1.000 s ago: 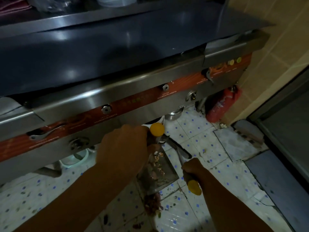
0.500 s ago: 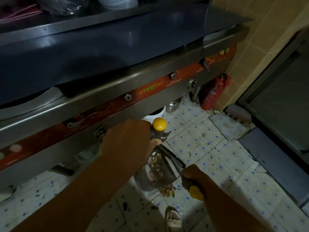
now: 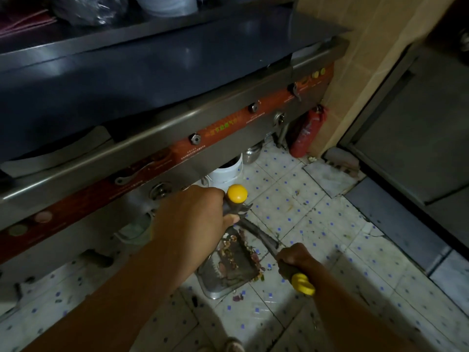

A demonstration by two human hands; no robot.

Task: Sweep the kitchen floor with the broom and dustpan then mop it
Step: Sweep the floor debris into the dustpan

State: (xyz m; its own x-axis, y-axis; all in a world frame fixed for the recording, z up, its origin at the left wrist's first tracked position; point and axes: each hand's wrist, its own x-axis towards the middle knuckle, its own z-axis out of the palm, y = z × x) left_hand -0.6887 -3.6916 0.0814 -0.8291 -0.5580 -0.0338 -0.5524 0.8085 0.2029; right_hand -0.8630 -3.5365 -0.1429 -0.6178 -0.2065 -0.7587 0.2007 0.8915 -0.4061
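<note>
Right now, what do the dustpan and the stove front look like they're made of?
The dustpan looks like thin sheet metal, dull grey, with a light glint along its rim; it could be steel or aluminium. The stove front looks like brushed stainless steel, showing soft streaked reflections, and carries an orange printed strip that is probably a sticker or paint.

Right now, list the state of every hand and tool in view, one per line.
left hand: grips the dustpan handle
right hand: grips the broom handle
dustpan: on the floor, holding scraps
floor: scraps beside the dustpan's lip
fire extinguisher: leaning by the wall
</note>
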